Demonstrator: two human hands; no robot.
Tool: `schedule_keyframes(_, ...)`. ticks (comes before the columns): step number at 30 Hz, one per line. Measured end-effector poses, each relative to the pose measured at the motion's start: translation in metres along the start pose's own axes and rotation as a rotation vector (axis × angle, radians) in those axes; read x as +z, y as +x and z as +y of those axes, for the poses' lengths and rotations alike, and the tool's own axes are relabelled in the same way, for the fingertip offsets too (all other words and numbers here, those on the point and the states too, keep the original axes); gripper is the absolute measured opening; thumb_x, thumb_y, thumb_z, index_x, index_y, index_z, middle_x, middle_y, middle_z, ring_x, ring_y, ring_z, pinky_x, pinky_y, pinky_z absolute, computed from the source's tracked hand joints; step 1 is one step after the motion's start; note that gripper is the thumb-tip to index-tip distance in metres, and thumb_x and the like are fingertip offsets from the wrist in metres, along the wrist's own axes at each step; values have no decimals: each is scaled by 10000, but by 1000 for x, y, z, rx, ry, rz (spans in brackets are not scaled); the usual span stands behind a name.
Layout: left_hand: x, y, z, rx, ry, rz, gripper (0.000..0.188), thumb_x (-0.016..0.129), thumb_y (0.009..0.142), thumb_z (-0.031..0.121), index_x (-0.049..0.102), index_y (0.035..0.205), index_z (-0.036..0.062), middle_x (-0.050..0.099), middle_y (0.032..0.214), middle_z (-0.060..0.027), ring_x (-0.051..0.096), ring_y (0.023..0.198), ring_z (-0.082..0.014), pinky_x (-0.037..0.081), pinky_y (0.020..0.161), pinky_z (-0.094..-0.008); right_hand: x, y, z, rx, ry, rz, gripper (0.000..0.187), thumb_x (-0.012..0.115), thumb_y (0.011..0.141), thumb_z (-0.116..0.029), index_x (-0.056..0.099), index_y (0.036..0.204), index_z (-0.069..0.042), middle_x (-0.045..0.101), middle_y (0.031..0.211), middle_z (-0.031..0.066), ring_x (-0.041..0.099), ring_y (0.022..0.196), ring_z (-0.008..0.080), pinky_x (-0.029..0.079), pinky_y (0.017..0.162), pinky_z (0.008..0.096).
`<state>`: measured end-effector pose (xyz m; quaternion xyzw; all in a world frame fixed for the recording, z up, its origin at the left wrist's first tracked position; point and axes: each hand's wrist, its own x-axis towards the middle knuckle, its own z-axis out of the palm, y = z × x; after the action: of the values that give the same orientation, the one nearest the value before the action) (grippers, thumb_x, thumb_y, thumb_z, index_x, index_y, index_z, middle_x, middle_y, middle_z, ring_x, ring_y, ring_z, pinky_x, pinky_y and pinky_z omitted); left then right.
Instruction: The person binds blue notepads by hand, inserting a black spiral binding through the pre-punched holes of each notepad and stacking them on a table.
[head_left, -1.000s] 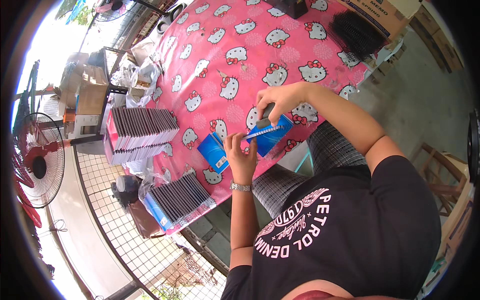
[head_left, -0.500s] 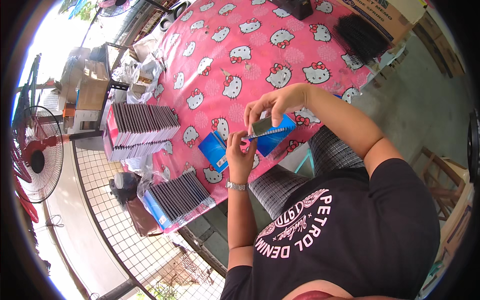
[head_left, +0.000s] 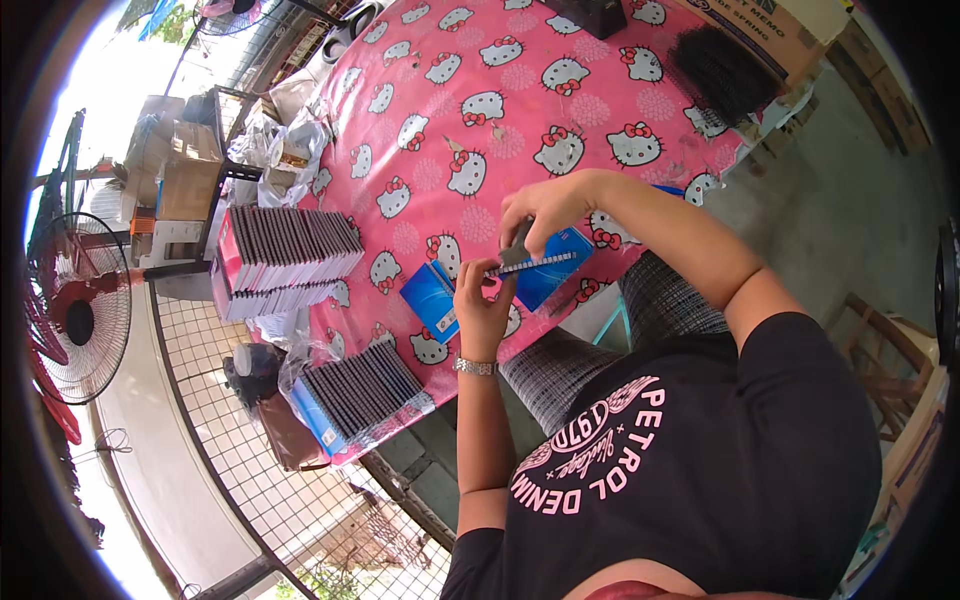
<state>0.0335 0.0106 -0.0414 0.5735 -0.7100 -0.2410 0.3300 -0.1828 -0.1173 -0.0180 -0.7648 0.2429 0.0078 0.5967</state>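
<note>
Both my hands work at a small blue notebook (head_left: 552,278) near the table's front edge. A dark spiral binding runs along the notebook's upper edge. My left hand (head_left: 482,305), with a metal watch on the wrist, pinches the binding's left end. Above the binding, my right hand (head_left: 545,212) curls its fingers around a dark grey-green flat piece (head_left: 515,255), perhaps the notebook's back cover; my fingers partly hide it. Another blue notebook (head_left: 428,298) lies on the table just left of my left hand.
Stacked spiral notebooks with pink-red covers (head_left: 230,250) stand at the left, and blue ones (head_left: 322,420) nearer me. Black wire coils (head_left: 720,75) lie by a cardboard box (head_left: 770,35) at the far right. The tablecloth (head_left: 430,110) is pink. A fan (head_left: 75,325) stands left.
My right hand has tilted the grey-green piece more upright, so less of its face shows. The left hand stays at the binding's end.
</note>
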Motion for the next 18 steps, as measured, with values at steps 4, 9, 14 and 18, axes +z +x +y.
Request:
schedule_keyframes(4,5,-6,-9,-68,-159,68,179,706,870,29,611,1022,13,630,910,-87,640,728,-159,511,615,-275,-18,-21,28,380,-713,546,564,780,673,-294,682,1221,-204,528,1279,106,474,1214,339,376,1043,448)
schedule_keyframes(9,16,-15,-17,-200,-322,206,153,654,936,51,609,1074,3,651,825,-82,640,676,-129,507,596,-261,10,-83,104,-8,-554,1041,764,773,771,-394,471,1439,-178,422,1469,156,386,1355,377,322,1119,500)
schedule_keyframes(14,29,-24,-16,-247,-213,251,202,642,953,71,589,1136,4,675,879,-79,643,695,-111,512,612,-252,113,-135,107,278,-897,1045,725,716,851,-332,417,1451,-55,426,1440,197,437,1303,378,354,1101,480)
schedule_keyframes(18,34,-23,-16,-29,-20,315,192,631,962,96,579,1131,19,673,989,-123,682,736,-169,536,621,-280,132,-133,89,220,-494,1138,674,702,861,-277,430,1436,-53,484,1324,191,487,1209,358,393,1057,450)
